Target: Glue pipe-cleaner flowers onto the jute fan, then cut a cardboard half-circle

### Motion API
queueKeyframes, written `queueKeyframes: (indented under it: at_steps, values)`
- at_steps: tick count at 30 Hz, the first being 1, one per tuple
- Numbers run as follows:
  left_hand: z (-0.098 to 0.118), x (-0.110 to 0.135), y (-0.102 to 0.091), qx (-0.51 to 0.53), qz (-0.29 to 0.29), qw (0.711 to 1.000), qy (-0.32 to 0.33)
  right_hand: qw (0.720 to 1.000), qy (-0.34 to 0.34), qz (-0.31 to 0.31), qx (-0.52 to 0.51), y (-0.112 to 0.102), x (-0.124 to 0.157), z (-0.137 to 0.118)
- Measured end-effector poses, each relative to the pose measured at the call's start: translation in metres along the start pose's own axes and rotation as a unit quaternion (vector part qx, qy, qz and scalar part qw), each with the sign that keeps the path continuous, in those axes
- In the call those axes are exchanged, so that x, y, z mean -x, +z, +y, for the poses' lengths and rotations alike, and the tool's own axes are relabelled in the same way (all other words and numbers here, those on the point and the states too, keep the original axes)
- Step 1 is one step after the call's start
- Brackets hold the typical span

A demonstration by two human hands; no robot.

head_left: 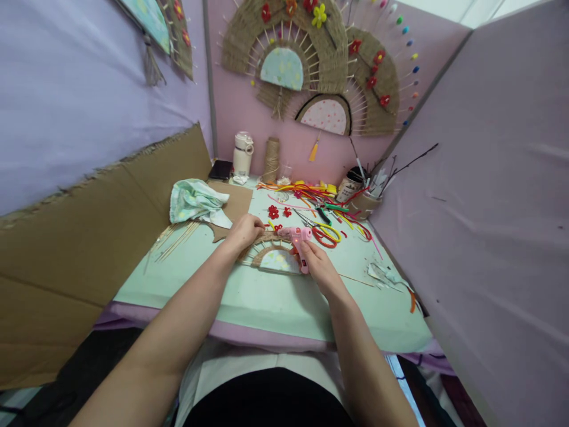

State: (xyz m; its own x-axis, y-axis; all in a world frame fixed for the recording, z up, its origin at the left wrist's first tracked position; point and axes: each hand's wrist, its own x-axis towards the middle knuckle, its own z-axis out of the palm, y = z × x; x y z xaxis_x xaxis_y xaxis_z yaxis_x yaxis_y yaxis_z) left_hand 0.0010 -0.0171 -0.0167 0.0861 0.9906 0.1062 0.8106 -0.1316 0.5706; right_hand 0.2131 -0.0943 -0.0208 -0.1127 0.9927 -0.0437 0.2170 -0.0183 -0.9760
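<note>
My right hand (316, 260) is wrapped round the handle of a pink hot glue gun (297, 235), its nozzle pointing left. Below the nozzle lies a small half-round fan (278, 260), with a woven twine band, thin ribs and a pale patterned cloth centre. My left hand (246, 231) is closed at the fan's upper left edge, fingertips pressed together; what they hold is too small to make out. A small red flower (278, 228) sits by the nozzle. Just beyond are two more red flowers, one larger (273, 212) and one smaller (287, 212).
Scissors (324, 231) and coloured pipe cleaners (302, 191) lie behind the glue gun. Crumpled cloth (198, 201) and thin sticks (178, 240) are at left. A white bottle (242, 154) and twine spool (271, 160) stand at the back. Cardboard (111, 237) walls the left side.
</note>
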Motion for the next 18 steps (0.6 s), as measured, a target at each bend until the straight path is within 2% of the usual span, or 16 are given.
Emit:
queueKeyframes:
  at_steps: [7, 18]
  values:
    - [0.0000, -0.0015, 0.0007, 0.060, 0.015, 0.998, -0.022, 1.000, -0.020, 0.016, -0.002, 0.0037, -0.0025, 0.0008]
    - [-0.0033, -0.0038, 0.0047, 0.095, 0.007, 0.995, -0.005, 0.999, -0.032, 0.011, -0.005, 0.0061, -0.0017, 0.0011]
